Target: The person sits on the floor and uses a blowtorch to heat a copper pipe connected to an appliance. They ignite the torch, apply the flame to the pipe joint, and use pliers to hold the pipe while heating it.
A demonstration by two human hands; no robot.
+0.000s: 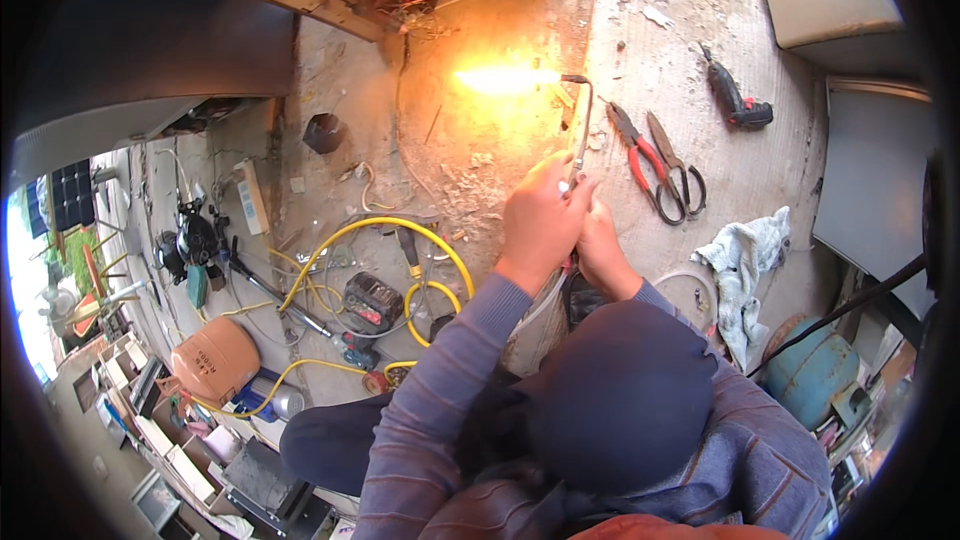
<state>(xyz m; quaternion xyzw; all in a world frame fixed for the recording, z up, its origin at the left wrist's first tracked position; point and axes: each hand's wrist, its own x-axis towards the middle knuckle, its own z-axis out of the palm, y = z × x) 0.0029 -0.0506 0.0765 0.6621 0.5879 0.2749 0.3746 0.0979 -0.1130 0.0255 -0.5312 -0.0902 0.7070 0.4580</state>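
Counted items on a cluttered concrete workshop floor, viewed from above.

Two hands are seen, left hand (537, 222) and right hand (601, 245), closed together on one torch (580, 125), from which one flame (505, 78) is thrown toward 12 o'clock. Two hand tools are laid at 2 o'clock: one pair of red-handled pliers (640, 162) and one pair of shears (678, 168). One dark power tool (738, 98) is counted further out at 2 o'clock. One crumpled rag (745, 262) is found at 3 o'clock, one blue-green cylinder (812, 372) at 4 o'clock, one orange cylinder (214, 360) at 8 o'clock, and one yellow hose (372, 228) at 9 o'clock.
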